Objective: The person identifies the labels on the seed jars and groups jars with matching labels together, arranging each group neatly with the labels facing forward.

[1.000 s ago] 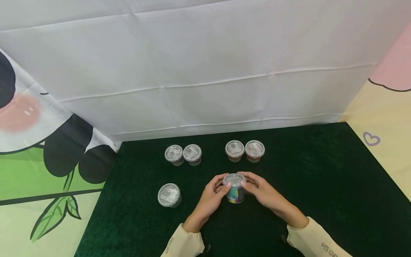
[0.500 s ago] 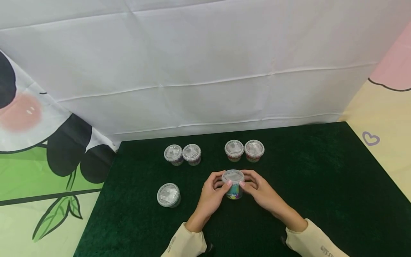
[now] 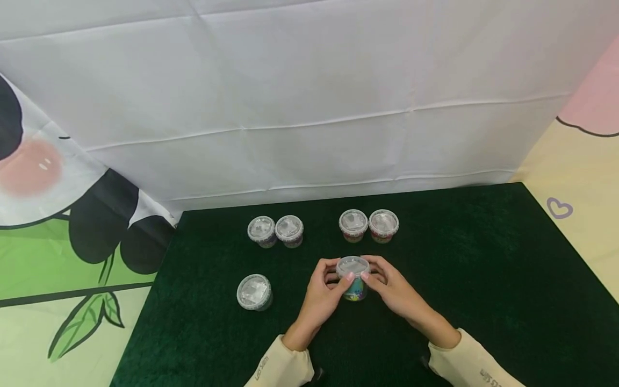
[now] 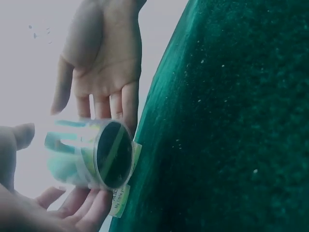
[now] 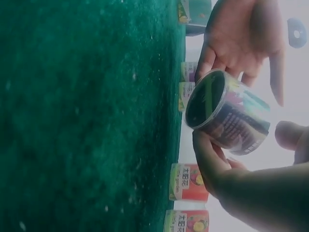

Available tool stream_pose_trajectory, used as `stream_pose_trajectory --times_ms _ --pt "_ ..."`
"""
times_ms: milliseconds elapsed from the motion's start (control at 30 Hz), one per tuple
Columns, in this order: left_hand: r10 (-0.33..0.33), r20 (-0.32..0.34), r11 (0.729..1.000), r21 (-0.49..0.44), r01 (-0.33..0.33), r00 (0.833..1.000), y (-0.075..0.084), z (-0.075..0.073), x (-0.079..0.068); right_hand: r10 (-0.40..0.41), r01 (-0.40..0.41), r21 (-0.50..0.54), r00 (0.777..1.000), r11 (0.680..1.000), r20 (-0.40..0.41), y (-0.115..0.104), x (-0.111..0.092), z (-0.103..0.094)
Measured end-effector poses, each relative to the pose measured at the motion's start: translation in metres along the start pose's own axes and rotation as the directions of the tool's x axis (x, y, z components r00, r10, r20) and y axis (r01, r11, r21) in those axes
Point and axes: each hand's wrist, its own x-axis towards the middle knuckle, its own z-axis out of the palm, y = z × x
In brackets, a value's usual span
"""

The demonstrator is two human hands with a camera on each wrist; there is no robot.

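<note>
A small round plastic tub (image 3: 356, 287) with a clear lid and a teal, colourful label is between both hands, raised off the green cloth. My left hand (image 3: 321, 295) grips its left side, thumb at the front near the rim and fingers curled behind. My right hand (image 3: 397, 293) grips the opposite side in the same way. In the left wrist view the dark underside of the tub (image 4: 114, 154) shows. From the right wrist, a dark printed panel of the tub (image 5: 236, 123) is seen.
At the back left of the green-covered table (image 3: 464, 269) stand two lidded tubs (image 3: 289, 230) side by side. Another pair of tubs (image 3: 383, 226), with red labels, stands behind my hands. One more tub (image 3: 254, 293) is left of my left hand. A white cloth (image 3: 309, 107) hangs behind.
Both hands have moved the tub slightly up and away from me. It has turned a little, so more teal and less dark label faces the head camera. The other tubs have stayed put.
</note>
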Motion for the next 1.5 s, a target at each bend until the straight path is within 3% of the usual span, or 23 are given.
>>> stream_pose_trajectory --times_ms 300,500,700,833,1000,1200,1333,1500 --pt "-0.036 0.077 0.997 -0.061 0.041 0.996 0.004 -0.009 0.002 0.019 -0.038 0.144 0.991 0.989 0.135 0.003 0.003 -0.02" --pt "-0.052 0.114 0.997 -0.058 0.059 0.992 0.002 -0.009 0.001 0.0 -0.034 0.17 0.98 0.985 0.199 0.009 0.005 -0.023" --pt "-0.057 0.088 0.996 -0.066 0.063 0.994 0.002 -0.007 -0.002 0.017 -0.043 0.168 0.989 0.985 0.148 0.004 0.002 -0.016" --pt "-0.02 0.012 0.999 -0.046 0.021 1.0 0.002 -0.003 -0.002 0.011 -0.02 0.118 0.997 0.993 0.076 -0.001 -0.001 -0.011" --pt "0.041 -0.073 0.999 0.02 -0.04 0.997 0.0 0.004 -0.003 -0.005 0.004 0.071 1.0 0.997 0.016 -0.002 -0.003 -0.004" --pt "0.086 -0.102 0.991 0.111 -0.075 0.991 -0.001 0.013 -0.005 0.01 -0.011 -0.003 0.998 1.0 -0.061 -0.002 -0.002 0.004" --pt "0.094 -0.103 0.988 0.129 -0.08 0.99 -0.001 0.015 -0.006 0.006 -0.007 -0.017 0.998 1.0 -0.065 0.0 -0.001 0.003" --pt "0.062 -0.083 0.995 0.085 -0.054 0.995 0.002 0.01 -0.005 0.001 -0.002 0.054 1.0 0.999 0.003 0.001 0.001 -0.006"
